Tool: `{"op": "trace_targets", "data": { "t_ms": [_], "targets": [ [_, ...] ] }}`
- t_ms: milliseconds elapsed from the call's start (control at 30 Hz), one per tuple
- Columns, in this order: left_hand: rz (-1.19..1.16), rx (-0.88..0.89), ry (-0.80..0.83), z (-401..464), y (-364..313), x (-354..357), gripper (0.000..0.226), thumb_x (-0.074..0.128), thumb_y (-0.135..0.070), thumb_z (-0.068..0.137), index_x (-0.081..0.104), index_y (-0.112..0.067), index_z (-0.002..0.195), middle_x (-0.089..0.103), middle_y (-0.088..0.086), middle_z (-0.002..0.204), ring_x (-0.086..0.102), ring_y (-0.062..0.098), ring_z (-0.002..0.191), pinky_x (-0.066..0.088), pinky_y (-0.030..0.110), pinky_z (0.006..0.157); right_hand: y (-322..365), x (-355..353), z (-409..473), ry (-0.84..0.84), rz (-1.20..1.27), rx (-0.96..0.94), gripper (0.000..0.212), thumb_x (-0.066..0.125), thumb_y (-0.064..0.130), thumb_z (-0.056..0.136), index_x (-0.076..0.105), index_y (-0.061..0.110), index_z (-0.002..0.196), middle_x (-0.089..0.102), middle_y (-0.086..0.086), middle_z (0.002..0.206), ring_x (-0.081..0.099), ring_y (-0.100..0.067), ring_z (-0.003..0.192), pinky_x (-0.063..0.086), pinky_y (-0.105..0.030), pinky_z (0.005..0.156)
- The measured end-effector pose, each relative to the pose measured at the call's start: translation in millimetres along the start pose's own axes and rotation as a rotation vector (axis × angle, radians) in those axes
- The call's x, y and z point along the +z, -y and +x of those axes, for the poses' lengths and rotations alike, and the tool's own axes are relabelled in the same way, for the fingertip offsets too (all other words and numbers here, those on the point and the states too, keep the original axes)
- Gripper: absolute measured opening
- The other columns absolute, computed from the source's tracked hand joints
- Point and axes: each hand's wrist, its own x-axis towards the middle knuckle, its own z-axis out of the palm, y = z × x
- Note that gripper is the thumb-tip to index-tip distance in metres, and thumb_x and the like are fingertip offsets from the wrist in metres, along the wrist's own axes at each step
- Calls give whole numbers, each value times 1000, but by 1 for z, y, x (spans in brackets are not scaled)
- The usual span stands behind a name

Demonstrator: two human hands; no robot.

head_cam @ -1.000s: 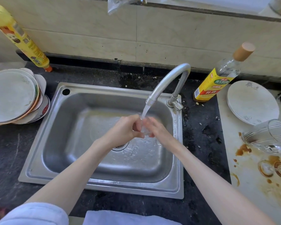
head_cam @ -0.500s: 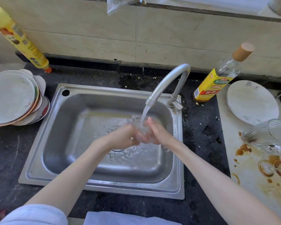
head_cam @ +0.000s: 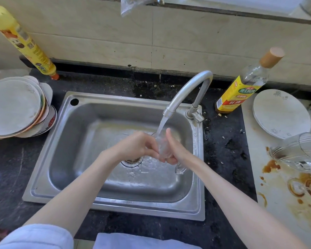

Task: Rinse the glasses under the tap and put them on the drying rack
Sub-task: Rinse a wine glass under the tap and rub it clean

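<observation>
A small clear glass (head_cam: pixel 162 147) sits between both hands over the steel sink (head_cam: pixel 115 203), right under the water running from the curved tap (head_cam: pixel 187 90). My left hand (head_cam: pixel 136 146) curls its fingers round the glass from the left. My right hand (head_cam: pixel 176 150) grips it from the right, thumb pointing up. A clear foot of the glass (head_cam: pixel 180 169) seems to show below my right hand. Much of the glass is hidden by fingers and water. Other clear glasses (head_cam: pixel 302 151) lie tipped on the stained board at the right.
A stack of dirty plates (head_cam: pixel 16 108) stands left of the sink, a yellow bottle (head_cam: pixel 25 44) leans on the wall behind it. A cooking wine bottle (head_cam: pixel 244 87) and a white plate (head_cam: pixel 280 112) stand right of the tap. Brown stains (head_cam: pixel 271 166) mark the pale board.
The hands have shifted slightly and turned the glass more upright under the stream. My right thumb now points up and splashing has lessened.
</observation>
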Motion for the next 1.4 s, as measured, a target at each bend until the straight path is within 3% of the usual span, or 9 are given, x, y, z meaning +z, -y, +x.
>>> {"op": "trace_targets", "data": {
  "t_ms": [133, 300, 567, 700, 800, 933, 1133, 1300, 1400],
  "targets": [
    [-81, -19, -287, 3, -1, 5, 35, 75, -14, 76, 46, -22, 61, 48, -12, 57, 42, -1, 50, 32, 15, 53, 3, 7, 2, -93, -34, -67, 68, 28, 66, 87, 52, 9, 118, 48, 16, 76, 34, 3, 57, 26, -16, 53],
    [80, 25, 176, -6, -8, -5, 20, 70, -4, 79, 74, -19, 91, 67, -16, 82, 57, -10, 71, 40, 4, 70, 1, -1, 2, -51, 27, 108, 65, 7, 57, 95, 59, 19, 94, 53, 1, 48, 31, -5, 34, 21, -17, 37],
    [-85, 28, -105, -4, 0, 5, 26, 77, -9, 74, 55, -25, 72, 58, -13, 70, 51, -6, 61, 40, 11, 62, 0, 2, -5, -85, -39, -37, 56, 43, 56, 86, 43, 19, 128, 53, 10, 99, 48, 9, 64, 36, -11, 57],
    [94, 0, 257, -6, -5, 0, 19, 70, -7, 80, 72, -22, 90, 65, -22, 79, 55, -16, 71, 40, 3, 73, -8, 3, -8, -12, 66, 105, 61, 9, 58, 95, 55, 22, 116, 49, 8, 42, 30, -1, 30, 19, -15, 32],
    [40, -33, 136, -1, -11, -5, 12, 77, -9, 73, 70, -19, 72, 62, -17, 63, 55, -8, 56, 39, 6, 60, -15, 5, -7, 9, 124, 149, 77, 4, 65, 91, 57, 11, 101, 52, 3, 51, 27, -7, 37, 20, -19, 38],
    [-89, -44, -238, -1, -1, 3, 34, 80, -21, 70, 48, -21, 60, 51, -6, 60, 39, 2, 50, 31, 16, 51, -7, 9, -10, -51, 29, -18, 38, 25, 48, 98, 50, 26, 116, 43, 13, 74, 37, 2, 51, 30, -11, 47],
    [-108, 144, -158, -10, 3, -5, 28, 78, -13, 72, 54, -26, 69, 63, 3, 88, 54, 9, 90, 39, 20, 86, -4, 2, -5, 175, 431, 242, 75, 9, 73, 85, 50, 19, 54, 28, 7, 39, 17, -6, 31, 12, -16, 36],
    [-543, 81, -173, -8, 17, 2, 20, 70, -10, 78, 51, -18, 80, 52, -2, 117, 58, -1, 100, 48, 21, 90, 8, 1, 0, 234, 465, 267, 79, 9, 77, 83, 50, 16, 53, 30, 7, 36, 22, -5, 28, 15, -14, 33],
    [-749, -16, -140, -11, 23, 19, 20, 61, -14, 81, 43, -8, 88, 65, 2, 97, 61, 8, 82, 46, 22, 74, 4, 0, 0, 177, 369, 247, 83, -2, 72, 85, 54, 13, 70, 35, 5, 43, 29, -8, 36, 25, -19, 40]
  ]
}}
